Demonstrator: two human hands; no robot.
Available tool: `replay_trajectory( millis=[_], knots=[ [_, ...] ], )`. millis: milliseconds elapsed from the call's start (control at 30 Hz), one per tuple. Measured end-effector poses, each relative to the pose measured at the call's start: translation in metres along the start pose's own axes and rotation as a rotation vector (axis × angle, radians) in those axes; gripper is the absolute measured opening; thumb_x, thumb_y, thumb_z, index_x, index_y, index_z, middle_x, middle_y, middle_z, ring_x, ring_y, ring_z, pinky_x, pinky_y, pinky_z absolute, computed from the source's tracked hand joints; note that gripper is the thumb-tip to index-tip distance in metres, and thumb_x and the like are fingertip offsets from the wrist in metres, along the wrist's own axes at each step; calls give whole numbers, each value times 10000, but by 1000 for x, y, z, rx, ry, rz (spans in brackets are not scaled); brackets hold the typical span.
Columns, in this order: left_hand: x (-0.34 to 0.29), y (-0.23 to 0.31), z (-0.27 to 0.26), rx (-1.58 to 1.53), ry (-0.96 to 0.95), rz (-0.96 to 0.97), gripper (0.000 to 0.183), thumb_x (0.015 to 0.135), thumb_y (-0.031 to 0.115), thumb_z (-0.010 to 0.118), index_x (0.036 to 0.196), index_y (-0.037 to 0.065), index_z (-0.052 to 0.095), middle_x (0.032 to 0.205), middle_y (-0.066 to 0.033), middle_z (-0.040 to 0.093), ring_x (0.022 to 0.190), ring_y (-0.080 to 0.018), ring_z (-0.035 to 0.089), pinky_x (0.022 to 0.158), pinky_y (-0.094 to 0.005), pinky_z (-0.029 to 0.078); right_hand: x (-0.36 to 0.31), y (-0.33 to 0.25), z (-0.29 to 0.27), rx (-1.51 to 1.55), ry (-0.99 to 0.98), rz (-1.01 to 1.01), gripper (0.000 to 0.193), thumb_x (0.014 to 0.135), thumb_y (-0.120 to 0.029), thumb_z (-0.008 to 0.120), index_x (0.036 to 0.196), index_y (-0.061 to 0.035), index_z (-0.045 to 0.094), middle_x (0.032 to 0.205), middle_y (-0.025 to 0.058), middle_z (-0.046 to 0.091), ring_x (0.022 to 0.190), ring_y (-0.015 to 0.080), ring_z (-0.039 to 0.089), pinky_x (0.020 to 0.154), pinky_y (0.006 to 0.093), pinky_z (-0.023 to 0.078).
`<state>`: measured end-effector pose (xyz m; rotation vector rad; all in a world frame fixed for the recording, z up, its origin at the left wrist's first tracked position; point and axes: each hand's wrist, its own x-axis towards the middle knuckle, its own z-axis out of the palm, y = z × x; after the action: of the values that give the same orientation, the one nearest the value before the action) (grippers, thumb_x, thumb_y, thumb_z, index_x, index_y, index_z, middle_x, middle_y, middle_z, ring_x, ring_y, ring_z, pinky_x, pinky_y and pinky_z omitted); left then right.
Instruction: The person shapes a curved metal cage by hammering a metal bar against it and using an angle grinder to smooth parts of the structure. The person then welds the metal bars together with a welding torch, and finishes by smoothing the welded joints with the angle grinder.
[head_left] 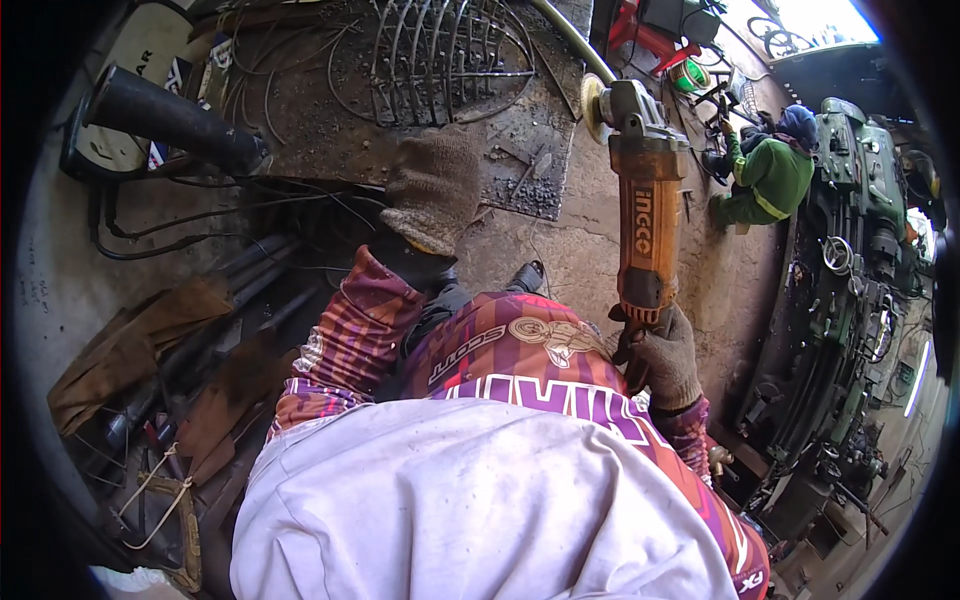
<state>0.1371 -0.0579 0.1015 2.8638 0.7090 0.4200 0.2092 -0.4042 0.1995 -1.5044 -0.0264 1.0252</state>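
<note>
My right hand (668, 358), in a grey-brown knit glove, is closed round the rear end of an orange and black angle grinder (650, 215). The tool stands out ahead of me on the right, its worn round disc (596, 108) beside the metal worktable's right edge. My left hand (432, 190), gloved alike, is at the near edge of the worktable (320, 150); its fingers are not clear enough to read. Just beyond it lies a round grate (452, 65) of curved metal bars inside a ring.
Dark grit and scraps (535, 170) litter the tabletop. A thick dark pipe (170, 115) juts out at left above black cables (190, 235). Metal bars and brown cloth (140, 350) lie lower left. A person in green (770, 175) crouches by a large green lathe (850, 260) at right.
</note>
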Motion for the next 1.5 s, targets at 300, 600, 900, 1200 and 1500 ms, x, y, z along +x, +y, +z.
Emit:
replay_trajectory(
  millis=[300, 600, 900, 1200, 1500],
  knots=[
    [-7, -37, -44, 148, 145, 134, 76, 876, 87, 587, 876, 98, 662, 815, -130, 689, 766, -319, 713, 631, -433, 581, 0, 8, -5, -5, 25, -66, 590, 779, -111, 788, 1295, 40, 546, 1167, 173, 678, 768, 177, 696, 653, 318, 619],
    [-11, -163, -48, 263, 117, -40, 289, 846, 87, 615, 1105, 107, 741, 959, -164, 726, 894, -370, 707, 790, -471, 564, 1, 2, 7, -18, 36, -55, 588, 776, -119, 756, 1307, 32, 551, 1147, 169, 693, 708, 179, 688, 640, 313, 601],
    [-9, -85, -78, -41, 398, 129, 288, 885, 130, 678, 1166, 101, 735, 950, -128, 748, 881, -310, 728, 775, -415, 590, -3, 10, 3, -1, 65, -57, 596, 785, -114, 753, 1321, 35, 542, 1160, 174, 688, 740, 174, 689, 655, 317, 612],
    [43, 21, -18, -61, -124, 502, 185, 947, 157, 606, 1091, 81, 693, 899, -109, 710, 841, -270, 715, 729, -391, 589, -3, 11, 0, -18, 48, -78, 547, 793, -120, 731, 1285, 38, 551, 1147, 174, 677, 708, 178, 686, 633, 319, 613],
    [33, -2, -8, -176, -13, 514, 249, 913, 99, 606, 1159, 106, 650, 874, -83, 692, 789, -267, 706, 716, -401, 597, 3, 13, -5, -4, 52, -69, 538, 801, -139, 739, 1281, 28, 562, 1144, 167, 682, 693, 176, 695, 617, 309, 605]
  ],
)
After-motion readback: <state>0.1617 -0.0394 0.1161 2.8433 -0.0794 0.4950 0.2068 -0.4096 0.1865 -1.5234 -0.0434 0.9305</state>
